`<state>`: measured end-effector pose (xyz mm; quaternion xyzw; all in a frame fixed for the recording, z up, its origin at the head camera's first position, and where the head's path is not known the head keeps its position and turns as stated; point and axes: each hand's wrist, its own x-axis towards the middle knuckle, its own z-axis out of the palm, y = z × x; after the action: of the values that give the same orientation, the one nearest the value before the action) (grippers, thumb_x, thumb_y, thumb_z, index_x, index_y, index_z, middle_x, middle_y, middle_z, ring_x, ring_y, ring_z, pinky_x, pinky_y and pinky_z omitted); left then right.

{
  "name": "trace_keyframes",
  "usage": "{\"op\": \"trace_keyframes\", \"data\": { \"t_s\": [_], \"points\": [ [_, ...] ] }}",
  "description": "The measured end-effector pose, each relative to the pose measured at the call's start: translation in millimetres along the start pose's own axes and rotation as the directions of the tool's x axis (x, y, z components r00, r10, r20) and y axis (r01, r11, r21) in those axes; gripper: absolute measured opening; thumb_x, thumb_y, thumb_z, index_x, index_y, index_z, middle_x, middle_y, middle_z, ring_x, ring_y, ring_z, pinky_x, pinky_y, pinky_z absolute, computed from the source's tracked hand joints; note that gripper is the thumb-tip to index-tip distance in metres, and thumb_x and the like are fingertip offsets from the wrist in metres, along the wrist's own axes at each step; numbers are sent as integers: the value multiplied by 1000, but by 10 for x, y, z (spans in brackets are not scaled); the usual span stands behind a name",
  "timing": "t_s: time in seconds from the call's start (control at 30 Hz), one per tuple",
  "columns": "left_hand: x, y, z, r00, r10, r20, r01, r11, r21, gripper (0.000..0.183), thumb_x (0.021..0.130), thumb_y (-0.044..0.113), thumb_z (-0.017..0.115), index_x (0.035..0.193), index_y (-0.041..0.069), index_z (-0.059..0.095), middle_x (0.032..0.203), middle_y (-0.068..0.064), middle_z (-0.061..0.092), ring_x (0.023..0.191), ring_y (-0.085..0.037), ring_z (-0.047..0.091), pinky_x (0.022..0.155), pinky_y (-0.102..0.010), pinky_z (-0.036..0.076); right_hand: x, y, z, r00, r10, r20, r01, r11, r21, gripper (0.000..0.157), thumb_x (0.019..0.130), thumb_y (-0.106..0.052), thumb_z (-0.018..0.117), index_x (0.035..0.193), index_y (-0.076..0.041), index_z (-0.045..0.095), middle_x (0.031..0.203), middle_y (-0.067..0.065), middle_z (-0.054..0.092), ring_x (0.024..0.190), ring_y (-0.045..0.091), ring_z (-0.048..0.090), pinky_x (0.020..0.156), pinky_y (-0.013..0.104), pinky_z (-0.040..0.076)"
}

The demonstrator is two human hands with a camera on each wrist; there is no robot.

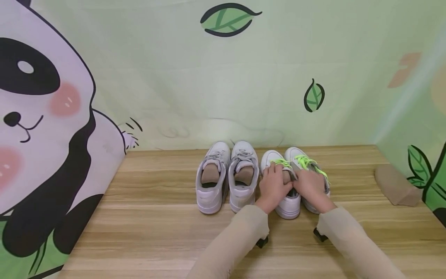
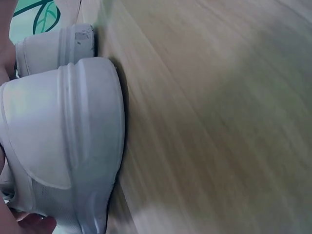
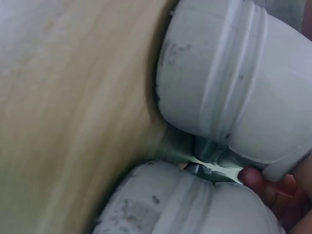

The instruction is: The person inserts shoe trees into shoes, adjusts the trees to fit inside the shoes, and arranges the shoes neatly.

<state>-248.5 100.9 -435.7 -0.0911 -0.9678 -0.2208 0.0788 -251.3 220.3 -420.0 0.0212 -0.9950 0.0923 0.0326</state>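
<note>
Two white sneakers with neon-green laces stand side by side, heels toward me. My left hand (image 1: 273, 184) grips the left green-laced sneaker (image 1: 288, 208), its fingers over the collar and side. On the right green-laced sneaker (image 1: 292, 153) my right hand (image 1: 311, 186) holds the collar, its fingers partly hidden in the opening. The two thumbs come close together between the shoes. In the left wrist view the near sneaker's heel (image 2: 39, 122) sits on the wood. The right wrist view shows a scuffed heel (image 3: 204, 63) and a fingertip (image 3: 251, 176) in the gap between the shoes.
Just left stand two white sneakers with grey laces, a left one (image 1: 209, 199) and a right one (image 1: 241, 197). A brownish angular block (image 1: 397, 188) lies at the right edge of the wooden surface (image 1: 146, 232). A printed green backdrop (image 1: 167, 58) rises behind.
</note>
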Motion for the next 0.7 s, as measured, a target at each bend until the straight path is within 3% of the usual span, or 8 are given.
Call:
{"op": "trace_keyframes", "data": {
  "t_s": [0.13,0.27,0.43,0.7],
  "points": [
    [19,-31,-5,998,13,61,-16,999,50,59,76,53,59,124,23,40,137,-6,36,119,-19,40,80,-36,46,-29,13,7,997,-64,-39,64,998,-11,16,74,-17,60,61,-12,52,65,9,59,64,29,57,56,47,38],
    [38,-49,-25,994,6,110,-14,998,66,64,74,58,55,127,26,37,138,-6,34,120,-21,39,81,-37,45,-39,26,-19,995,-99,-3,99,995,-3,17,75,-13,56,60,-12,48,56,3,49,56,21,49,51,40,37],
    [46,-48,-28,995,-11,100,6,999,49,67,69,61,56,125,26,40,133,-4,38,115,-20,42,78,-36,45,-40,38,-47,989,-142,36,140,989,42,13,75,-9,55,63,-12,50,54,0,43,53,16,42,47,29,30],
    [55,-12,-10,996,-4,85,-1,998,65,61,70,59,57,118,24,42,133,-8,38,113,-22,43,79,-36,45,-63,47,-49,988,-153,12,152,987,54,21,75,-7,55,59,-13,43,51,-1,39,50,15,39,46,27,28]
  ]
}}
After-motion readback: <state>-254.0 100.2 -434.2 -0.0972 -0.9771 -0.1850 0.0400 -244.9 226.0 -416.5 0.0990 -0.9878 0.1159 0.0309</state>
